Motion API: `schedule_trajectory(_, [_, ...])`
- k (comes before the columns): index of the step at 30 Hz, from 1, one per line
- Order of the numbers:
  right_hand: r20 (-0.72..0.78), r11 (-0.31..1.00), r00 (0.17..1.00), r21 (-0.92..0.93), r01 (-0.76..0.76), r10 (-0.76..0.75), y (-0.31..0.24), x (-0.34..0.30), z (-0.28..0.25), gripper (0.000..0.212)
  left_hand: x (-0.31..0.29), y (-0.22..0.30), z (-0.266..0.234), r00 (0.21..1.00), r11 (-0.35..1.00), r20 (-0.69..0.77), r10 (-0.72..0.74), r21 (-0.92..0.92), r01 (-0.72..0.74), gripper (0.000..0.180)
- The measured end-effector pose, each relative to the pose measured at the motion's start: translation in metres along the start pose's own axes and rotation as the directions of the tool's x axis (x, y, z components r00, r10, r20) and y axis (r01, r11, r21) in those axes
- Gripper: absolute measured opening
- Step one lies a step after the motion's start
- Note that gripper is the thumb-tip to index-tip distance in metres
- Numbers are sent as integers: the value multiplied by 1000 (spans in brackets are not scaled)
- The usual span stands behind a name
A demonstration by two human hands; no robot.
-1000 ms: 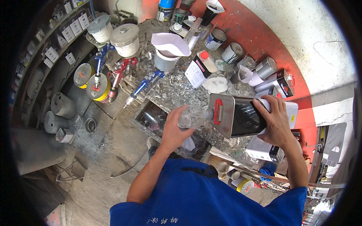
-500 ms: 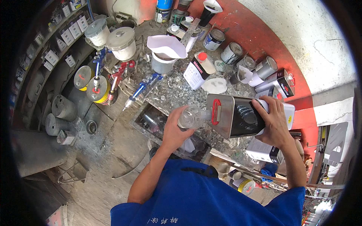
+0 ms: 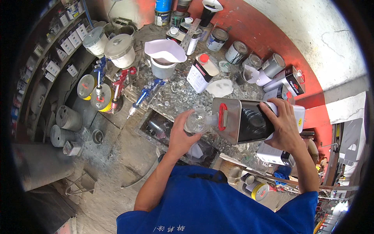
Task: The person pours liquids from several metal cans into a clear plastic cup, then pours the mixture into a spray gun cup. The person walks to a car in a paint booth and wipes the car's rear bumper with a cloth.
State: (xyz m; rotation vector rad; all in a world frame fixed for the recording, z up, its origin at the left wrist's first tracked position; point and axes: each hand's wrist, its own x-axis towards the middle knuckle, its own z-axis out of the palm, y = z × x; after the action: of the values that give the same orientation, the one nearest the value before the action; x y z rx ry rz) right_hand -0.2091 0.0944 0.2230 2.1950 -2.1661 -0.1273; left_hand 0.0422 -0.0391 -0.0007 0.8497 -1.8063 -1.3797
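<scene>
My left hand (image 3: pixel 180 136) is wrapped round a clear plastic cup (image 3: pixel 196 121), held over the near edge of the workbench. A rectangular metal can (image 3: pixel 249 121) with a black and white body lies tipped on its side in the air, gripped around its far end by my right hand (image 3: pixel 285 128). Its silver top faces the cup and carries a red handle (image 3: pixel 222 117). The pale spout (image 3: pixel 212 120) reaches the cup's rim. Whether liquid is flowing cannot be made out.
On the messy bench (image 3: pixel 177 95) stand a red-capped can (image 3: pixel 202 74), a grey bucket (image 3: pixel 163 70) with a paper strainer, and several paint tins (image 3: pixel 236 52). Blue (image 3: pixel 146 93) and red (image 3: pixel 120 84) spray guns hang at its left edge. An open drawer (image 3: pixel 202 150) sits below the cup.
The view has shifted slightly. Both hands keep their grips, and the can's spout stays at the cup with hardly any movement between them.
</scene>
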Motion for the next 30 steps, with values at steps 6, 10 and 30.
schedule_trajectory(6, [-6,1000,1000,-24,12,-13,0,-2,-6,111,0,2,4,1000,1000,9,-12,4,12,77])
schedule_trajectory(10, [22,998,1000,-64,12,-11,2,-5,-7,110,1,6,4,1000,1000,15,-22,0,22,76])
schedule_trajectory(30, [-16,999,999,-40,-30,30,0,-9,-7,112,-1,-2,8,998,982,-16,-54,-184,51,72])
